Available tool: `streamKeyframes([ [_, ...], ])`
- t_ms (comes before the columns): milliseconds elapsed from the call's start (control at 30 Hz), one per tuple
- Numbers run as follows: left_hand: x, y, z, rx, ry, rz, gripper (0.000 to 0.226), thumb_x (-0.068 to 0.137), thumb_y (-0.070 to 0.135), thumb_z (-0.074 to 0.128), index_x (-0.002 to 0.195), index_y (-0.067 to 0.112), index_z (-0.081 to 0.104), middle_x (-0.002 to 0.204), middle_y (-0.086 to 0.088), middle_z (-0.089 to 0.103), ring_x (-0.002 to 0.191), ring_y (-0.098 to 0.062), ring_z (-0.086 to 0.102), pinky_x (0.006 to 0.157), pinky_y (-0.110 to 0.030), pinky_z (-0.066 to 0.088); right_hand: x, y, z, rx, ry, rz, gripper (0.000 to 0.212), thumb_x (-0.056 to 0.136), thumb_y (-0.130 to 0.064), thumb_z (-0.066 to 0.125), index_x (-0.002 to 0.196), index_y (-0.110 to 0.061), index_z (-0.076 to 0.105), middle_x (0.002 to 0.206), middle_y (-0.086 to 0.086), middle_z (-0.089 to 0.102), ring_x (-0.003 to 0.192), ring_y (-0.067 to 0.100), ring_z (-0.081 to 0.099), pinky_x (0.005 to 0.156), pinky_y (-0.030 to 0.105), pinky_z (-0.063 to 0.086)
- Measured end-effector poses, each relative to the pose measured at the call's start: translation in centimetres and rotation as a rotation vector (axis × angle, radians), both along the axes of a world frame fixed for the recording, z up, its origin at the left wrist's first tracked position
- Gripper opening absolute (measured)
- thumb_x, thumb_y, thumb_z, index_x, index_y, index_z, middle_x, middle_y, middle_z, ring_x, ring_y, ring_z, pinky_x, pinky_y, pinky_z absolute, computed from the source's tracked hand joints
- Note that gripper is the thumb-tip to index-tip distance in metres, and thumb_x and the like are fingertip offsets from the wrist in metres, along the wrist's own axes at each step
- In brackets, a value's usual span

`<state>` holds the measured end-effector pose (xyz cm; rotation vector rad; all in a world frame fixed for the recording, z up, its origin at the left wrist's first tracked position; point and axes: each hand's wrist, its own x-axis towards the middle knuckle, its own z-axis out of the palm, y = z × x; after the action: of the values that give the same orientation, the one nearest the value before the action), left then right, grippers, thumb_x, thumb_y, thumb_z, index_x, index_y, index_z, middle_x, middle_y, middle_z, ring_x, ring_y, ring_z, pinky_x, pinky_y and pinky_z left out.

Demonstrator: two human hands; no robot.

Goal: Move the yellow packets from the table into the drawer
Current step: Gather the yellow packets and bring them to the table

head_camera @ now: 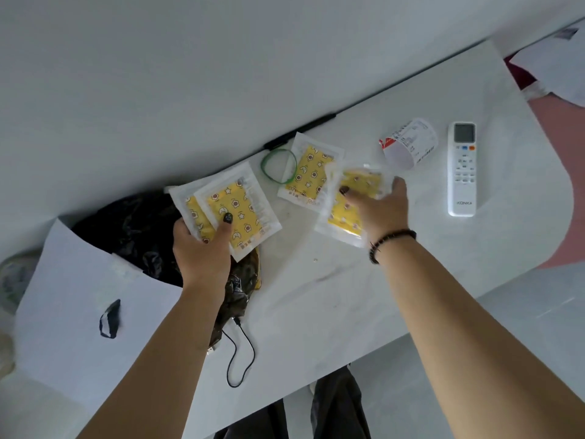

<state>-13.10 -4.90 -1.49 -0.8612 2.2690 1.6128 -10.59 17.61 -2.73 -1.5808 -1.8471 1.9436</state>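
Head view, looking down over a white desk [316, 312], and both hands are busy with yellow packets. Left hand [202, 248] grips two overlapping packets [234, 213], thumb pressed flat on the top one and fingers curled underneath, holding them above a black plastic bag [136, 229] at the desk's left end. Right hand [380, 207] is on another packet [348, 204], thumb on top and fingers curled around its far edge, so that grip is pinching the packet (the picture is blurred here, so I cannot tell whether it is lifted or touching the desk). One more packet lies flat between the two hands [308, 174], just beyond them, its left edge touching a green rubber band [278, 166]. A dark beaded bracelet [391, 240] sits on the right wrist.

Further right, a curled receipt [408, 144] lies near a white remote control [462, 169], the two just apart. A black cable [242, 356] loops on the desk near the left forearm, running out from under the bag. A large white sheet [72, 305] covers the desk's left corner.
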Motion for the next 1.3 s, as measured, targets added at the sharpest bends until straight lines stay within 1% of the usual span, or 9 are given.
streamKeyframes([
  [100, 0.1, 0.0, 0.2, 0.029, -0.008, 0.027, 0.035, 0.082, 0.019, 0.073, 0.111, 0.023, 0.053, 0.100, 0.010, 0.065, 0.086, -0.004, 0.067, 0.063, -0.016, 0.054, -4.3, -2.1, -0.8, -0.371, -0.058, -0.176, 0.083, 0.061, -0.019, 0.081, 0.133, -0.012, 0.040, 0.124, 0.010, 0.059, 0.104, 0.028, 0.062, 0.091, 0.044, 0.051],
  [167, 0.0, -0.1, 0.4, 0.046, -0.001, 0.028, 0.035, 0.083, 0.018, 0.073, 0.111, 0.023, 0.053, 0.098, 0.012, 0.064, 0.084, -0.002, 0.066, 0.058, -0.012, 0.052, -6.3, -3.2, -1.4, -0.429, -0.172, -0.181, 0.074, 0.077, -0.028, 0.069, 0.141, -0.012, 0.034, 0.139, 0.005, 0.047, 0.122, 0.026, 0.050, 0.101, 0.033, 0.040],
  [300, -0.3, -0.9, 0.6, 0.083, -0.002, 0.027, 0.037, 0.082, 0.016, 0.073, 0.114, 0.021, 0.053, 0.100, 0.011, 0.065, 0.084, -0.003, 0.067, 0.057, -0.012, 0.052, -9.2, -3.3, -1.6, -0.075, -0.363, 0.167, 0.032, 0.086, -0.030, 0.060, 0.115, -0.025, 0.048, 0.137, 0.004, 0.050, 0.124, 0.021, 0.049, 0.078, 0.021, 0.037],
  [433, -0.4, -2.3, 0.6, 0.092, -0.019, 0.043, 0.037, 0.082, 0.018, 0.073, 0.113, 0.023, 0.054, 0.104, 0.007, 0.066, 0.089, -0.007, 0.068, 0.061, -0.017, 0.053, -9.6, -3.2, -2.2, 0.236, -0.539, 0.376, 0.036, 0.078, -0.030, 0.068, 0.105, -0.014, 0.050, 0.116, 0.005, 0.054, 0.114, 0.024, 0.048, 0.098, 0.030, 0.042],
  [667, 0.0, -3.5, 1.2, 0.310, -0.109, -0.064, 0.037, 0.084, 0.007, 0.070, 0.116, 0.021, 0.060, 0.110, 0.000, 0.070, 0.099, -0.017, 0.069, 0.084, -0.041, 0.056, -3.6, -4.6, 1.3, -0.081, -0.179, 0.107, 0.031, 0.071, -0.015, 0.080, 0.096, -0.006, 0.063, 0.085, 0.005, 0.067, 0.077, 0.023, 0.065, 0.065, 0.028, 0.055],
  [767, 0.7, -2.4, 1.7, 0.480, -0.186, -0.155, 0.040, 0.076, 0.009, 0.072, 0.114, 0.017, 0.062, 0.110, -0.005, 0.071, 0.104, -0.024, 0.067, 0.092, -0.049, 0.051, -0.2, -6.1, 3.4, -0.238, -0.028, 0.083, 0.022, 0.073, 0.001, 0.075, 0.092, -0.007, 0.067, 0.081, 0.007, 0.072, 0.076, 0.025, 0.071, 0.063, 0.035, 0.059],
  [967, 2.5, 0.6, 3.4, 0.667, -0.200, -0.188, 0.035, 0.088, -0.002, 0.058, 0.118, 0.016, 0.058, 0.108, -0.003, 0.072, 0.104, -0.023, 0.067, 0.080, -0.038, 0.057, 3.1, -8.5, 5.6, -0.336, 0.202, -0.059, 0.017, 0.082, 0.005, 0.055, 0.087, -0.006, 0.068, 0.082, 0.011, 0.067, 0.081, 0.029, 0.067, 0.071, 0.042, 0.056],
  [1100, 4.0, 2.2, 4.7, 0.691, -0.122, -0.163, 0.039, 0.087, 0.011, 0.064, 0.125, 0.017, 0.055, 0.115, -0.007, 0.069, 0.108, -0.027, 0.065, 0.087, -0.045, 0.053, 3.3, -9.7, 7.3, -0.323, 0.310, -0.171, 0.024, 0.093, -0.029, 0.052, 0.082, -0.019, 0.071, 0.086, 0.007, 0.065, 0.083, 0.023, 0.063, 0.077, 0.041, 0.053],
  [1300, 7.2, 3.7, 6.9, 0.583, -0.010, -0.048, 0.028, 0.091, 0.015, 0.058, 0.119, 0.018, 0.057, 0.106, -0.001, 0.072, 0.097, -0.019, 0.069, 0.073, -0.028, 0.056, 4.8, -9.9, 9.4, -0.233, 0.289, -0.192, 0.026, 0.099, -0.028, 0.044, 0.095, -0.016, 0.067, 0.086, 0.004, 0.072, 0.081, 0.021, 0.070, 0.062, 0.032, 0.057],
])
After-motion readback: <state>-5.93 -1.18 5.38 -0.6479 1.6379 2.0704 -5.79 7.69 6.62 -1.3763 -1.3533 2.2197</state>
